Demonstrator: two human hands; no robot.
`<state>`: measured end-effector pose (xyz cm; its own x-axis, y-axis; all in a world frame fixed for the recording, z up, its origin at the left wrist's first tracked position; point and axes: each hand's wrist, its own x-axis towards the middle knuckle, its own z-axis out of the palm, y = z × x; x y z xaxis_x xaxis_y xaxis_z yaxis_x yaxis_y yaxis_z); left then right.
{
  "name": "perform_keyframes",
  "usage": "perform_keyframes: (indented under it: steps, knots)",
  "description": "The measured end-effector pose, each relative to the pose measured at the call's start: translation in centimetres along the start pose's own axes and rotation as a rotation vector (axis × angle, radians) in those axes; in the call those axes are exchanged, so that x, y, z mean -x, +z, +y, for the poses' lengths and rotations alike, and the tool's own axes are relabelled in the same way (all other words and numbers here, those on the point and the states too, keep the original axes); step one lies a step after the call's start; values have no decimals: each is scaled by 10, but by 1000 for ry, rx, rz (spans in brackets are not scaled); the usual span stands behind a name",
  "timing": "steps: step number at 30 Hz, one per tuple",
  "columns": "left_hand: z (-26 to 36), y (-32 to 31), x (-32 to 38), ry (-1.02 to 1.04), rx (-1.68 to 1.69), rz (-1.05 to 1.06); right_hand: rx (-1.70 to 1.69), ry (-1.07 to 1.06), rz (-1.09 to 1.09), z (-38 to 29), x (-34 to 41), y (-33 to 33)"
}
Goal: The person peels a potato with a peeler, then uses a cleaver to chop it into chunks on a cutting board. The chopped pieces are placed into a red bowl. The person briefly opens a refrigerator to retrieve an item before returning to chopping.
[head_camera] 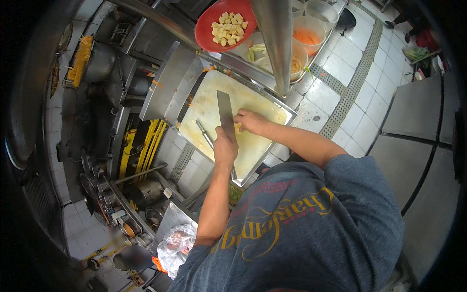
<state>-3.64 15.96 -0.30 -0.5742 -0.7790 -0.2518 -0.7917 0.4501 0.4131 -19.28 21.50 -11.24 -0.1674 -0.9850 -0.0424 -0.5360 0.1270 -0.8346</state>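
My left hand [225, 148] grips a broad-bladed cleaver [226, 111], its thumb against the blade; the blade points away from me over a pale, stained cutting board [255, 146]. Just right of the blade, the bent fingers of my right hand [248, 120] hold a small pale yellow food piece [238, 127], partly hidden by them. A slim metal tool, perhaps a peeler [205, 134], lies on the board left of the cleaver. Beyond the board, a red bowl [202, 34] holds many pale yellow cubes.
Plastic tubs, one with shredded orange food [308, 38], stand beyond a metal post [273, 47]. Orange scraps lie along the metal tray edge [166, 120]. Cookware and yellow pipes [149, 146] are at left, a plastic bag [177, 244] lower left, steel cabinets [412, 109] right.
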Motion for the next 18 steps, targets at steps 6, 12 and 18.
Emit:
perform_keyframes:
  steps: [6,12,18]
  knots:
    - [9,12,13,-54,10,-5,9,-92,46,7,1,2]
    - [0,44,2,-14,74,67,-70,-132,105,10,3,5]
    - [-18,27,9,19,205,192,17,-71,-11,1,2,-8]
